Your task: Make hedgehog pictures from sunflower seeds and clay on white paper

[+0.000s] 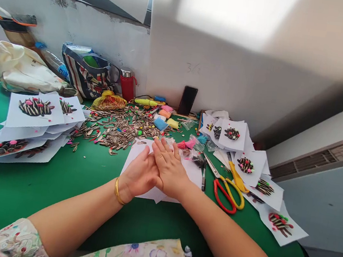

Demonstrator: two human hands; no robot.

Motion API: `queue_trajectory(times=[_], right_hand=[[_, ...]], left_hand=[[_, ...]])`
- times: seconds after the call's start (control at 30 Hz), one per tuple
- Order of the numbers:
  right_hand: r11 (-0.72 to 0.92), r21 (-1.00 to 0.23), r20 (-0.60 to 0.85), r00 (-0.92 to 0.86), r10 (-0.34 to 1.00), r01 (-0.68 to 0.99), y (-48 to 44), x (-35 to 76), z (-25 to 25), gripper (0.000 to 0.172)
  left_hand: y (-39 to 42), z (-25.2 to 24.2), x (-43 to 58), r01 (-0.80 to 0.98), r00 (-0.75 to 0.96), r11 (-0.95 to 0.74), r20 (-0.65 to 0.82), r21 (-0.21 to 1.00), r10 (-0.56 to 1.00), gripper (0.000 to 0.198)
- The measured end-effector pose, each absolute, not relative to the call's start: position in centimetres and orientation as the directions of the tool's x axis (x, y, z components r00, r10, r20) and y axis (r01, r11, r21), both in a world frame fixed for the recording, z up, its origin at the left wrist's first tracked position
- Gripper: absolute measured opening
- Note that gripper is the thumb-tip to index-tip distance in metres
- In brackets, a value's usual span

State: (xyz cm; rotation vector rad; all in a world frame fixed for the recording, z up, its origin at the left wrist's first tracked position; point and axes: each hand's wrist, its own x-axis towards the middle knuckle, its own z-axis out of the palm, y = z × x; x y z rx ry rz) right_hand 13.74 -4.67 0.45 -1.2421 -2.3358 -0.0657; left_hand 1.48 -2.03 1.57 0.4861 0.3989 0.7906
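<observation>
My left hand (141, 172) is turned palm up, its thumb stretched out and most of its fingers hidden behind the other hand. Across it lies my right hand (171, 169), palm down and flat with its fingers extended. The palms touch; anything between them is hidden. Under both hands are sheets of white paper (195, 178) on the green table (92, 202). Just right of the paper lie a black pen (204, 176) and scissors (225, 190) with red and yellow handles.
Loose striped sunflower seeds (124, 128) spread behind the paper, beside colored clay packets (160, 123). Decorated seed cards are stacked at left (33, 123) and right (248, 166). A phone (188, 101) leans on the wall; a red flask (127, 85) and bags (86, 71) stand at back left.
</observation>
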Motion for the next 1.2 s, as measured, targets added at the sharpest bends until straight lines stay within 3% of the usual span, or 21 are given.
queue_trajectory(times=[0.13,0.23,0.33,0.43,0.57,0.67,0.77,0.83,0.9,1.03,1.2], right_hand=[[0.714,-0.199,0.4,-0.61,0.684,0.671,-5.7,13.2,0.1,0.105],[0.681,-0.184,0.368,-0.593,0.716,0.709,-5.7,12.7,0.3,0.099],[0.558,-0.154,0.338,-0.487,0.805,0.816,-4.7,13.7,1.2,0.089],[0.484,-0.157,0.326,-0.417,0.848,0.861,-4.0,15.3,2.2,0.086],[0.471,-0.257,0.363,-0.367,0.857,0.844,-4.0,16.8,3.1,0.089],[0.468,-0.358,0.4,-0.32,0.859,0.808,-3.9,17.2,2.8,0.076],[0.488,-0.444,0.437,-0.293,0.85,0.752,-3.5,17.3,1.7,0.062],[0.506,-0.491,0.466,-0.277,0.84,0.709,-3.3,17.3,0.8,0.059],[0.51,-0.536,0.487,-0.247,0.838,0.673,-3.2,17.4,-0.1,0.059],[0.514,-0.587,0.493,-0.228,0.84,0.626,-3.4,17.8,-1.1,0.057],[0.504,-0.623,0.514,-0.172,0.84,0.598,-3.9,17.9,-0.9,0.052]], left_hand=[[-1.0,1.4,0.3,-0.669,0.58,0.618,-0.23,0.413,0.782,0.059],[-1.2,1.1,0.6,-0.643,0.65,0.661,-0.181,0.388,0.738,0.055],[-1.5,1.4,1.0,-0.553,0.73,0.706,-0.153,0.443,0.667,0.05],[-1.5,1.8,0.8,-0.543,0.711,0.651,-0.122,0.531,0.692,0.037],[-1.2,1.4,0.3,-0.563,0.658,0.597,-0.127,0.571,0.742,0.022],[-0.9,1.0,0.2,-0.552,0.611,0.602,-0.212,0.577,0.763,0.016],[-0.7,1.2,0.2,-0.577,0.561,0.588,-0.248,0.567,0.79,0.022],[-0.6,1.4,0.2,-0.577,0.585,0.61,-0.247,0.543,0.773,0.034],[-0.6,1.5,0.2,-0.561,0.61,0.622,-0.235,0.546,0.756,0.034],[-0.4,1.2,0.1,-0.511,0.568,0.573,-0.249,0.641,0.785,0.019],[-0.4,0.6,0.2,-0.442,0.508,0.465,-0.213,0.767,0.835,0.021]])
